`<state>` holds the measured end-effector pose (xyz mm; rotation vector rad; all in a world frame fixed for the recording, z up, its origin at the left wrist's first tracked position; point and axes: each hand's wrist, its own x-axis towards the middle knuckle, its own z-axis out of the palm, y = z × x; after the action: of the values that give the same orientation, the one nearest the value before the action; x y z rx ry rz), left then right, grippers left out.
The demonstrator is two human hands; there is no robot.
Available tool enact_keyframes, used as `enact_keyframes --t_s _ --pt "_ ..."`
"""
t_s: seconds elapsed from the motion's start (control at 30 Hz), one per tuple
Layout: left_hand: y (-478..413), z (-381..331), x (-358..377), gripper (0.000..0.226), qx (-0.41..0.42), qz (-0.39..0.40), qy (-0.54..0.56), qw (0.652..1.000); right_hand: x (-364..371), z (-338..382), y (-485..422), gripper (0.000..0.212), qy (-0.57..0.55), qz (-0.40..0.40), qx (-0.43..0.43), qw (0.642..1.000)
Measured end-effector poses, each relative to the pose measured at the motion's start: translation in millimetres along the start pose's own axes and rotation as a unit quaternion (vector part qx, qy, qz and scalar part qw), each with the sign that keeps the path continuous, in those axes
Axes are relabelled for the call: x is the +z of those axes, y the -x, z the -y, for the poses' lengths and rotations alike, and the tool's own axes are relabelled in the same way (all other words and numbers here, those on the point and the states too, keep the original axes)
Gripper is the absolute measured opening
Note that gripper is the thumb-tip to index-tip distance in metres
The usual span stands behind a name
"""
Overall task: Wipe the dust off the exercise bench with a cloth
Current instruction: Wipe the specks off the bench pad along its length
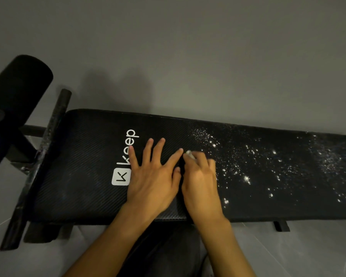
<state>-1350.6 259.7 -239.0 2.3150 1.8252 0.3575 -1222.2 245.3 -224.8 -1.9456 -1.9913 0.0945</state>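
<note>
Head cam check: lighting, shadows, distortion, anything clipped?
Head view: dim, flat light; soft shadow on the grey surface behind the bench; dust specks clip to white blobs; wide-angle slightly bows the bench edges; left hand and right hand sharp; white scrap in right fingers too small to identify.

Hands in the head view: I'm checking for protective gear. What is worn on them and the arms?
Nothing: the left hand and right hand are bare, with no gloves, rings, watch or bracelet showing. Both forearms are uncovered to the frame edge; no sleeve shows.
</note>
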Motion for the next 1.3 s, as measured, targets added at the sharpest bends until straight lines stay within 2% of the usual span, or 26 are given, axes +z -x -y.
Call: enact_keyframes --t_s 0.27,0.47,0.6,0.7,0.83,0.93,1.0,1.1,1.23,1.3 --pt "1 3 1 0.057 0.008 0.006 0.0 1.0 7 6 -87 0.037 0.026 0.006 0.06 0.998" --pt "2 2 0 0.056 0.006 0.001 0.008 1.0 9 2 -39 0.035 -0.006 -0.019 0.018 1.0" --pt "2 2 0 0.058 0.001 0.002 0.013 1.0 21 -7 -89 0.04 0.006 -0.028 0.056 0.998" --pt "2 3 0 0.061 -0.011 -0.007 0.018 1.0 26 1 -109 0.035 0.009 -0.027 0.053 0.998" --pt "1 4 0 0.06 -0.013 -0.009 0.02 1.0 7 4 -51 0.041 -0.016 -0.013 -0.001 1.0" --pt "2 5 -1 0.06 -0.002 -0.01 0.029 1.0 -9 11 27 0.058 -0.036 -0.011 0.009 0.999" --pt "2 5 -2 0.06 0.001 -0.009 0.031 0.999 -10 9 67 0.057 -0.043 -0.018 0.01 0.999" --pt "3 5 -2 0.058 0.003 -0.011 0.035 0.999 -10 1 78 0.05 -0.047 -0.029 0.009 0.998" --pt "4 4 -1 0.05 0.004 -0.02 0.048 0.999 -14 6 70 0.065 -0.048 0.002 0.04 0.998" --pt "6 4 -1 0.045 0.006 -0.024 0.057 0.998 -12 5 85 0.055 -0.056 -0.014 0.011 0.998"
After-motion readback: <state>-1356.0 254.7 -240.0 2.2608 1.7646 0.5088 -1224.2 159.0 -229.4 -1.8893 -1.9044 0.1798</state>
